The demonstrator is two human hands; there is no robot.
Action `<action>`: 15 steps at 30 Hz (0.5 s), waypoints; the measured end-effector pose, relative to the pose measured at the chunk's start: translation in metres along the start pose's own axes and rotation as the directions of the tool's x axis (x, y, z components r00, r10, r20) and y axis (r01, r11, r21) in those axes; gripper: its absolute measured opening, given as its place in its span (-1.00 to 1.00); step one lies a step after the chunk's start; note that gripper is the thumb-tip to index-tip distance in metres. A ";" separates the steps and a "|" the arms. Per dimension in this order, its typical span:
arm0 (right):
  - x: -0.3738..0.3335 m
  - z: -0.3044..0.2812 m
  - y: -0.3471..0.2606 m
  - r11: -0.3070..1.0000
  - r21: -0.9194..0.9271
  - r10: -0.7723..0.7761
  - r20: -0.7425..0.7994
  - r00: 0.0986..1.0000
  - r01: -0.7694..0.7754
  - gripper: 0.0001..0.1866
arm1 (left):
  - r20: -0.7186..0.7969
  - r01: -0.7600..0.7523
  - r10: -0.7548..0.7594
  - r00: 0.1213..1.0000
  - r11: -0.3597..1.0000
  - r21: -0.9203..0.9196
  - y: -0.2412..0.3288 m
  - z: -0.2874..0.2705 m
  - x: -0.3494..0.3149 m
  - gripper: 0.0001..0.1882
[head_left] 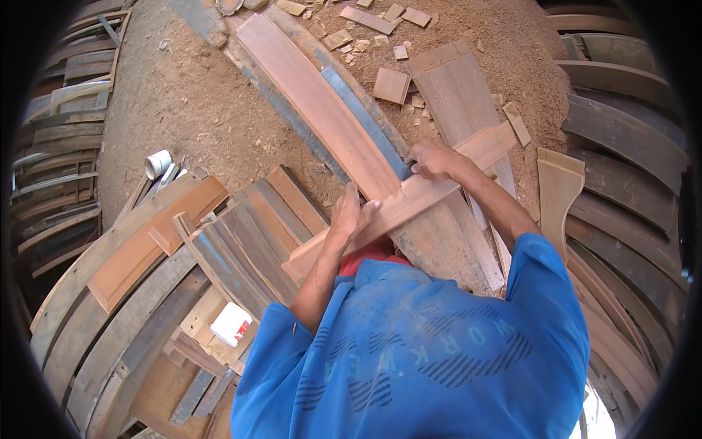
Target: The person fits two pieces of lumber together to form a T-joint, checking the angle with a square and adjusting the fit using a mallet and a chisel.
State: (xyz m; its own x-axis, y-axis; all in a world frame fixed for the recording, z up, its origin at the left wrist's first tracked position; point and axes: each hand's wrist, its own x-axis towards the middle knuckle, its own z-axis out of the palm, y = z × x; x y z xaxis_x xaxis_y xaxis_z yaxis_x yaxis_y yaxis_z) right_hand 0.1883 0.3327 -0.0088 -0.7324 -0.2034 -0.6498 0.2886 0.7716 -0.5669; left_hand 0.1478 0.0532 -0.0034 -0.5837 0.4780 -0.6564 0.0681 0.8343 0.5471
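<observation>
A cross board (409, 208) meets the near end of the long board (314, 102)

Far to the left of the long board there is a white can (157, 164). Closer, but left of the long board too, is a stack of old boards (245, 230). The left hand (349, 212) is just left of the long board's near end. Its grip looks clamped on the cross board, with the thumb by the place where the two boards meet. The long board points away from the person, and the cross board goes sideways at its near end. A blue strip (362, 117) lies just right of the long board. The right hand (433, 161) bends down right of the near end. I cannot tell if its grip is apart or together. Further right of the long board lies a wide board (453, 88).

The cross board could tip or slide off if one hand pushes harder. Sawdust stuck between the boards could make them sit crooked. The left thumb could get pinched, because it is so near the meeting place.
</observation>
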 end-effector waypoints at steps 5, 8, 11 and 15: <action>-0.027 -0.027 -0.008 0.992 0.128 0.021 -0.197 0.980 0.004 -0.64 | 0.006 -0.047 0.047 0.999 0.988 0.144 0.001 -0.035 0.001 -0.33; -0.048 -0.047 -0.052 0.888 0.341 -0.164 -0.388 0.907 0.307 -0.68 | -0.261 -0.302 0.300 0.918 0.953 0.033 0.030 -0.053 -0.013 -0.19; -0.071 -0.061 -0.128 0.850 0.131 -0.365 -0.554 0.749 0.511 -0.67 | -0.423 -0.690 0.570 0.705 0.691 -0.218 0.056 -0.052 -0.017 -0.08; -0.107 -0.077 -0.193 0.749 -0.086 -0.501 -0.723 0.476 0.657 -0.71 | -0.584 -0.794 0.542 0.604 0.466 -0.389 0.087 -0.070 -0.048 -0.10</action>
State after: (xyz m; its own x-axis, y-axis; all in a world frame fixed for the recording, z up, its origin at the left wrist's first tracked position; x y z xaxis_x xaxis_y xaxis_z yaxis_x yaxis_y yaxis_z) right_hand 0.1633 0.2519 0.2089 -0.9389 -0.0475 0.3409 -0.3184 0.4959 -0.8079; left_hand 0.1252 0.0840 0.1121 -0.7880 0.5811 0.2034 0.1807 -0.0974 0.9787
